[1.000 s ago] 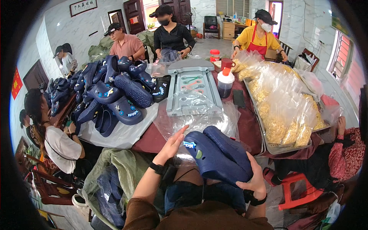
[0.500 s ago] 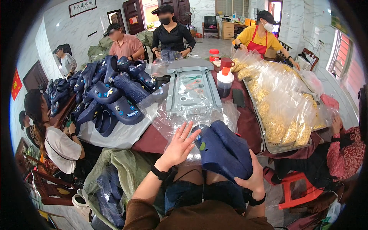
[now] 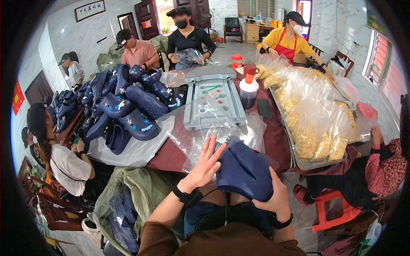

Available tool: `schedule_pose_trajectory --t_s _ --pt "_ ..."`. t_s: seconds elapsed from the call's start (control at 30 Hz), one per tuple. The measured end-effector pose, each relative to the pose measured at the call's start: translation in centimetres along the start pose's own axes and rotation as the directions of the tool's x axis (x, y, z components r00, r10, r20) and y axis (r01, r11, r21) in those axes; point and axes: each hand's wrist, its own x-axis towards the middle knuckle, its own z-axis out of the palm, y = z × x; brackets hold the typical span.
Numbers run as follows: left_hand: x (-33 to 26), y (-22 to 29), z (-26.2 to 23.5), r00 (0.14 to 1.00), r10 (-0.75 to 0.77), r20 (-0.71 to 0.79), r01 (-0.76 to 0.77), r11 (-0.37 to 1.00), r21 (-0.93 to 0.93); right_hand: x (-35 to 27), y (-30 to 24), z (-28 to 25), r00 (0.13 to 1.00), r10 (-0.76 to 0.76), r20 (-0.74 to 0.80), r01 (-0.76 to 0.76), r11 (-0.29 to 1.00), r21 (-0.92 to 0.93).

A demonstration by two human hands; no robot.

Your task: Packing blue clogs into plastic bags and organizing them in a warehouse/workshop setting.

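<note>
Above the near table edge, a pair of navy blue foam clogs [image 3: 244,170] is pressed together, soles toward me. My right hand [image 3: 275,194] grips them at the near right end, thumb underneath. My left hand [image 3: 203,164] lies along their left side with its fingers stretched out. Thin clear plastic film [image 3: 190,147] spreads on the table beyond both hands. Whether the far end of the clogs is inside it, I cannot tell. Behind the film stands a grey plastic board [image 3: 193,112] with several small recesses.
Decorated navy clogs [image 3: 141,123] are heaped at left. On the right, a metal tray [image 3: 304,164] bears bags of yellow pieces. A dark bottle [image 3: 248,94] and phone [image 3: 264,109] lie between. A green sack [image 3: 139,181] stands lower left, a red stool [image 3: 335,211] right. Several co-workers surround the table.
The clogs have shifted slightly left and toward me and turned, showing more sole. My right hand has moved left with them; my left hand stays alongside with fingers extended.
</note>
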Motion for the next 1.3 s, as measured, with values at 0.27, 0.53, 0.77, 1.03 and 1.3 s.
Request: schedule_pose_trajectory --t_s 0.27,0.53,0.77,1.03,1.3 --pt "0.0 1.3 -1.3 0.983 -0.106 0.151 0.075 0.977 0.202 0.1 1.0 0.8 0.999 -0.015 -0.038 0.015 1.000 -0.019" --pt "2.5 3.6 0.2 0.979 -0.186 -0.078 0.201 0.929 0.309 0.6 -1.0 1.3 0.999 -0.016 0.040 0.015 1.000 0.014" --pt "3.3 3.8 0.2 0.995 -0.082 -0.065 0.097 0.956 0.277 0.4 0.2 1.9 1.000 0.019 0.019 -0.021 0.995 0.097" --pt "1.9 6.7 1.5 0.997 -0.073 -0.036 0.077 0.991 0.107 0.2 0.6 3.1 0.993 0.067 -0.098 -0.039 0.964 0.264" --pt "1.3 8.1 1.4 0.982 -0.063 -0.177 0.115 0.947 0.301 -0.4 1.6 4.4 0.954 0.216 -0.207 -0.112 0.900 0.422"
